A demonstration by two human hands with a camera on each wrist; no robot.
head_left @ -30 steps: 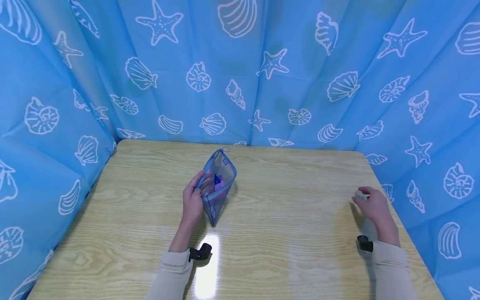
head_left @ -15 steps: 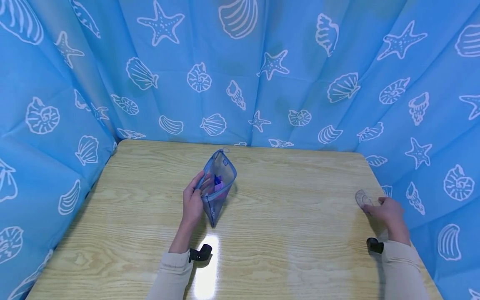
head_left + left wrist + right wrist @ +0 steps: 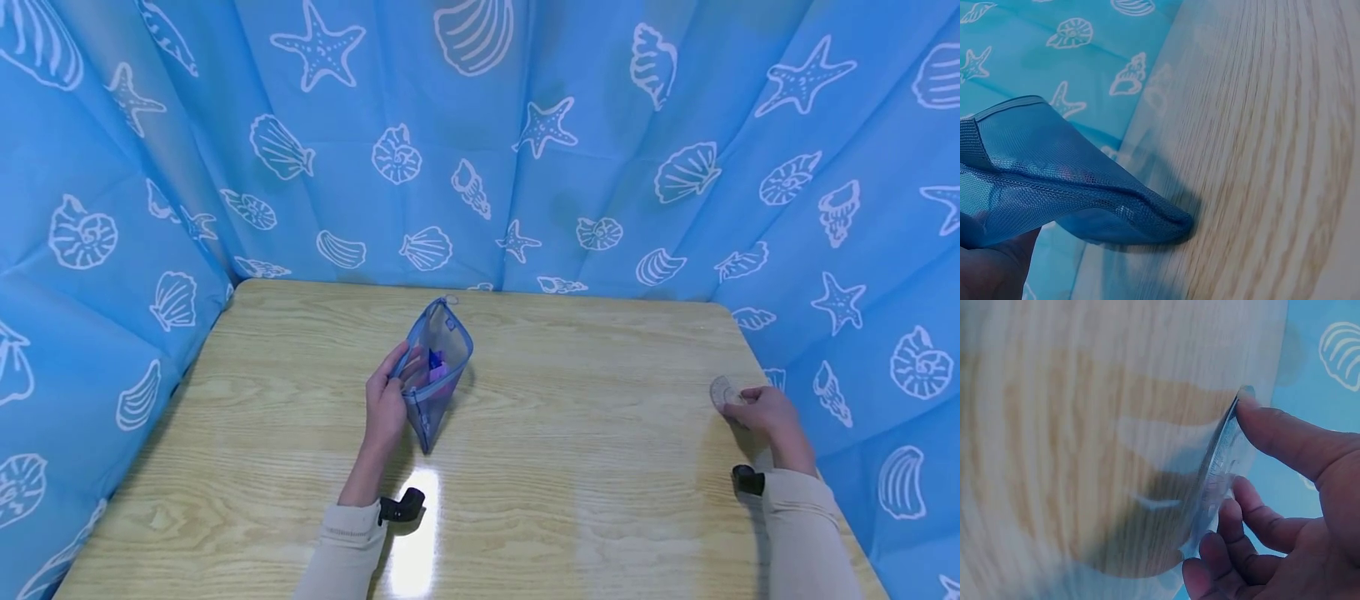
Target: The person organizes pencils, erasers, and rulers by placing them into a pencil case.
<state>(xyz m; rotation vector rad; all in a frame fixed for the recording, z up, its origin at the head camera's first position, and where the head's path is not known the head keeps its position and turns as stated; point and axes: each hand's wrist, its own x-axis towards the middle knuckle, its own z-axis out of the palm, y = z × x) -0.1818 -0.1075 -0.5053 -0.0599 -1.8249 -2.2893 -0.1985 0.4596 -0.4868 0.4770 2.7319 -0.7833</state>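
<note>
My left hand grips the near-left side of a blue mesh zip pouch, its mouth spread wide and facing up. Through the opening show small purple and dark blue items, too small to identify. The left wrist view shows the pouch's mesh corner low over the table, with part of the hand under it. At the far right, my right hand pinches a clear protractor between thumb and fingers. In the right wrist view the protractor appears nearly edge-on, the thumb on its upper end.
The wood-grain table carries a bright light reflection near its front. A blue curtain with white shell and starfish prints closes off the back and both sides. The right hand is close to the table's right edge. Each wrist wears a small black camera.
My right hand has shifted right and turned, so the protractor's face now shows to the head camera. My left hand and the pouch have stayed in place.
</note>
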